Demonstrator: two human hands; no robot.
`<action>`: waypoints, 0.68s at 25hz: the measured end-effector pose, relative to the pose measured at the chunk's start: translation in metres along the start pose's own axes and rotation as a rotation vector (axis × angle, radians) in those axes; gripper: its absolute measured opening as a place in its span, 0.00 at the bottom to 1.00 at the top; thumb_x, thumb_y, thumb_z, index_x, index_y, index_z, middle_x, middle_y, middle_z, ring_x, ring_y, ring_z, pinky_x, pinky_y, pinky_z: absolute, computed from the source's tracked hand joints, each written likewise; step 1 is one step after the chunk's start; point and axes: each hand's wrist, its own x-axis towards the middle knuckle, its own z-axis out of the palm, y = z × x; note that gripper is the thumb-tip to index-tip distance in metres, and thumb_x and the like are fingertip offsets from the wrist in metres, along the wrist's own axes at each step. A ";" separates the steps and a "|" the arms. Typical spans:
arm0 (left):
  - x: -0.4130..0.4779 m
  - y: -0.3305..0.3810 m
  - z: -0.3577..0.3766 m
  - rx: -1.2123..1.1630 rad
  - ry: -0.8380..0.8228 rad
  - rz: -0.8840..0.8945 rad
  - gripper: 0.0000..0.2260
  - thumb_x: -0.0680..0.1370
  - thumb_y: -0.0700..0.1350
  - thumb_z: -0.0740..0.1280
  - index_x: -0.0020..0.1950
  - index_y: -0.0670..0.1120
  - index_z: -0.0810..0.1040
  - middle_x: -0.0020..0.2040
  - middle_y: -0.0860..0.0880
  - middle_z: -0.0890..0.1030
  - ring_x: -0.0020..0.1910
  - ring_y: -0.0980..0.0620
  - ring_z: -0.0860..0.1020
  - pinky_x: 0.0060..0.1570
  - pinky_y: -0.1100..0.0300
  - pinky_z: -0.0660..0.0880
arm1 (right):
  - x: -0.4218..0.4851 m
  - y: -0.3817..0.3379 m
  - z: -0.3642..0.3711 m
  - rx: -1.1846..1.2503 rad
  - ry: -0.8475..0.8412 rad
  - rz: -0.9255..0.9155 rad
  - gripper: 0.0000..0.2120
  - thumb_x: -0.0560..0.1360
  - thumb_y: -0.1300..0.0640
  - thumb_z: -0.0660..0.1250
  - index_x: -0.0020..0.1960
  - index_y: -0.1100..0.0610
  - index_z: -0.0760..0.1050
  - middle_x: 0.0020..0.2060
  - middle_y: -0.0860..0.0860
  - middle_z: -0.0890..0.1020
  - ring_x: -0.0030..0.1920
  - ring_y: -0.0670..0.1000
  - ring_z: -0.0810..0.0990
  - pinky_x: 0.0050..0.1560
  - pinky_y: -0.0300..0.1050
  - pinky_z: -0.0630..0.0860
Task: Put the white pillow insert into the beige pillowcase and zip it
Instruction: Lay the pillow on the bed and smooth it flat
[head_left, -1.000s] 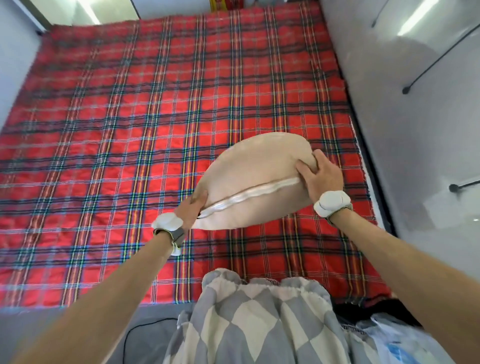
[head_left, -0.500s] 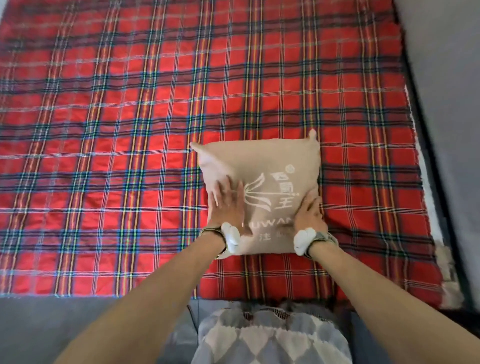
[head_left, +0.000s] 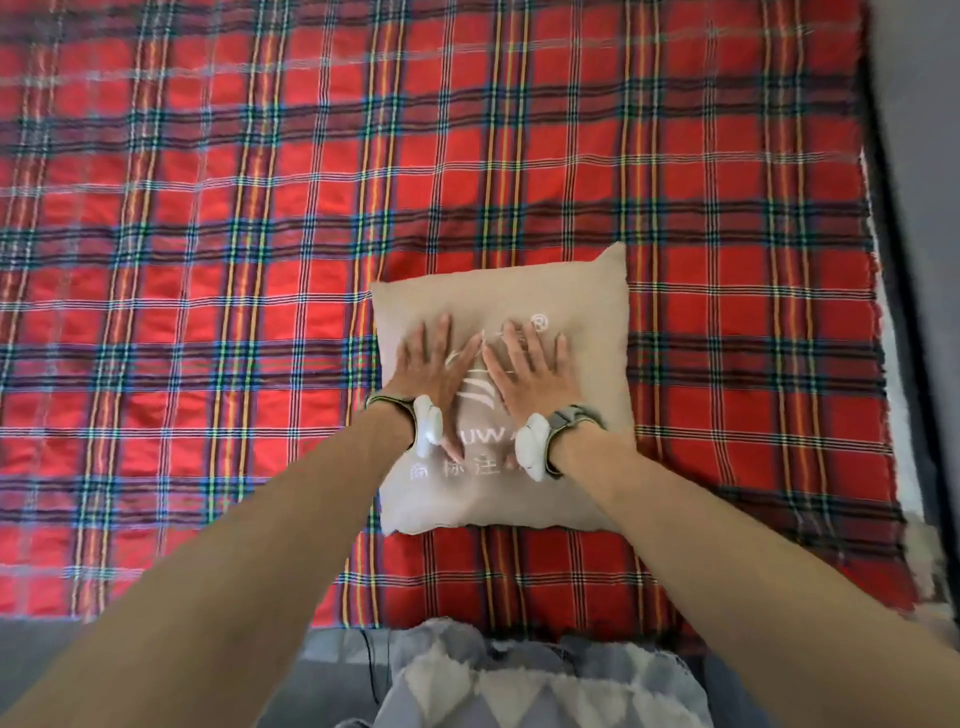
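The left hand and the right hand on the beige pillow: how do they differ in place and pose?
The left hand lies near the left edge of the beige pillow; the right hand lies nearer its middle, over the white print. The right hand's fingers spread wider than the left hand's. Both lie flat, palm down, fingers straight.

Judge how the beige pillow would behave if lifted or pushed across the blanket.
The pillow probably yields softly: the left hand and right hand lie flat on its puffed face. Stuffed fabric, so likely light for its size. Flat on the woven blanket, it should drag, not roll.
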 end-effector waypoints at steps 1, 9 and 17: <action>0.010 0.002 0.011 -0.016 -0.004 -0.009 0.72 0.47 0.72 0.74 0.71 0.55 0.24 0.72 0.38 0.26 0.69 0.31 0.27 0.69 0.32 0.39 | 0.008 0.003 0.010 -0.003 0.030 -0.010 0.34 0.79 0.45 0.50 0.76 0.51 0.34 0.75 0.57 0.34 0.74 0.62 0.32 0.69 0.67 0.34; 0.070 0.000 0.031 0.028 -0.007 -0.049 0.70 0.49 0.74 0.71 0.66 0.52 0.20 0.70 0.37 0.24 0.67 0.29 0.26 0.65 0.27 0.36 | 0.052 0.016 0.041 0.070 0.128 -0.093 0.48 0.71 0.45 0.67 0.75 0.55 0.35 0.74 0.59 0.35 0.73 0.58 0.32 0.68 0.59 0.27; 0.056 -0.011 0.030 -0.018 -0.018 0.007 0.70 0.50 0.78 0.67 0.70 0.49 0.23 0.71 0.37 0.25 0.68 0.30 0.26 0.67 0.29 0.40 | 0.041 0.063 -0.012 0.147 -0.112 0.221 0.64 0.63 0.35 0.72 0.73 0.58 0.27 0.71 0.63 0.28 0.71 0.67 0.29 0.69 0.69 0.36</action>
